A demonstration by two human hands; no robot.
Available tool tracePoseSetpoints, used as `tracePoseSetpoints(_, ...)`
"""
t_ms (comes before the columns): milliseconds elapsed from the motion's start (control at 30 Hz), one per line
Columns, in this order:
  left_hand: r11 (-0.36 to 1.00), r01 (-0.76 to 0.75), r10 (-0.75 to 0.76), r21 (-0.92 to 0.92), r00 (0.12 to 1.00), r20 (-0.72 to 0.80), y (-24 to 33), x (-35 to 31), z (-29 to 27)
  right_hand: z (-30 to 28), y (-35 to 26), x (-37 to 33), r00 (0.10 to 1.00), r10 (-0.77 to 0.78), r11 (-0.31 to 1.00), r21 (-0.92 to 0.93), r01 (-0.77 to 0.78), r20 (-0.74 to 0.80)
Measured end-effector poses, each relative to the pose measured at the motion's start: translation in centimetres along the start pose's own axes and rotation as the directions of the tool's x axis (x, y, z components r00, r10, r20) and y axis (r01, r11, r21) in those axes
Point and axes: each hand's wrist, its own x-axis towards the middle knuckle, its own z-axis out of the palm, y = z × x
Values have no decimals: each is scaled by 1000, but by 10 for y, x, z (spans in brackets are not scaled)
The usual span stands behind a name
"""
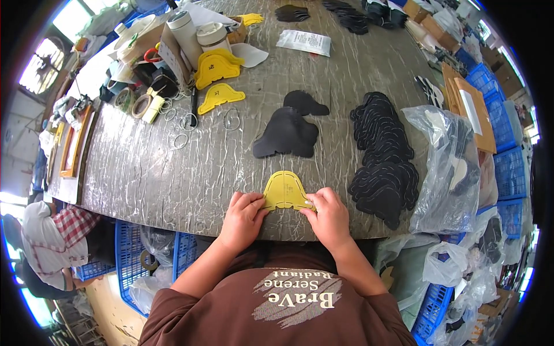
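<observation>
A yellow curved template (283,187) with slots and marks lies near the table's front edge, in front of my body. My left hand (241,219) pinches its lower left corner between thumb and fingers. At the opposite corner, my right hand (330,218) grips it the same way. Whether a black piece lies beneath the template cannot be seen. Just beyond it are overlapping black cut pieces (285,135), with a smaller rounded one (304,104) behind them. To the right, a long row of fanned-out black pieces (384,150) reaches toward me.
More yellow templates (219,66) lie at the back left, near rubber bands (180,140), tape rolls (141,105) and a white cylinder (182,32). A clear plastic bag (444,167) covers the table's right edge. Blue crates (511,173) stand beyond; a person (57,239) is at the lower left.
</observation>
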Motion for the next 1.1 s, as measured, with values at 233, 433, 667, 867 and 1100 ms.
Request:
tracePoseSetpoints(233,1000,3,-3,-14,1000,-2,0,0,-1,0,-1,1,1000,5,1000,1,-5,-10)
tracePoseSetpoints(433,1000,6,-6,-1,1000,7,1,0,-1,1,-1,1,1000,-1,1000,-5,1,-16)
tracePoseSetpoints(667,1000,9,-9,12,1000,10,2,-1,-1,-1,-1,1,1000,3,1000,7,-3,-23)
tracePoseSetpoints(867,991,-9,-5,133,994,107,11,3,-5,1,-1,2,1000,20,1000,13,-20,-19)
tracePoseSetpoints(1100,930,-158,8,331,911,413,31,9,1,0,-2,4,1000,29,999,20,-28,-6)
